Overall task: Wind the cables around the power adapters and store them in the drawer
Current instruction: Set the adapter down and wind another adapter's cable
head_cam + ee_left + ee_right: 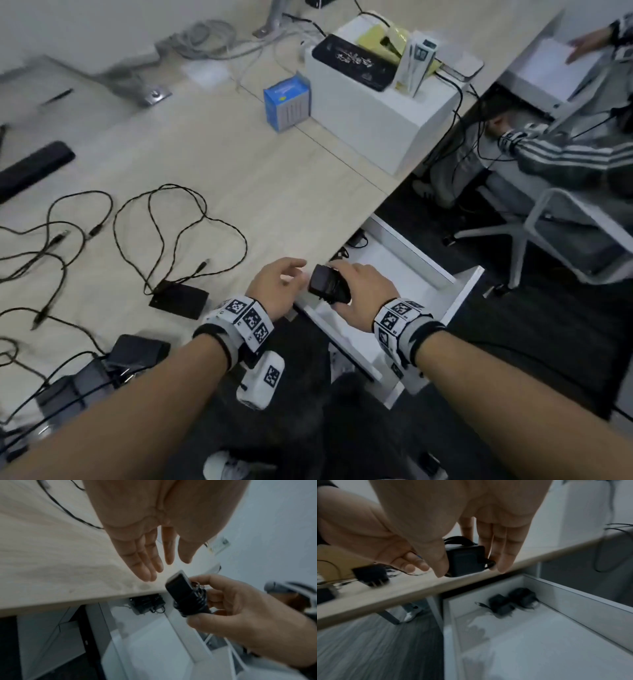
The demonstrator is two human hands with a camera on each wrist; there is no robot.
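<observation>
Now the right hand (359, 291) holds a black adapter (327, 286) with its cable wound round it, thumb on one side and fingers on the other, just past the edge of the surface (274, 192) and above the open drawer (462, 294). That grip likely keeps the coils from slipping loose before the drop. The adapter's long axis runs roughly level; its bare end points toward the left hand (279, 287), and the wound end sits in the palm. The left hand hovers beside it, fingers straight and relaxed, holding nothing, probably having just passed it over. Two wound adapters (511, 604) already lie at the drawer's back. On the surface, another adapter (178, 299) waits with its cable (178, 219) spread in loose loops.
</observation>
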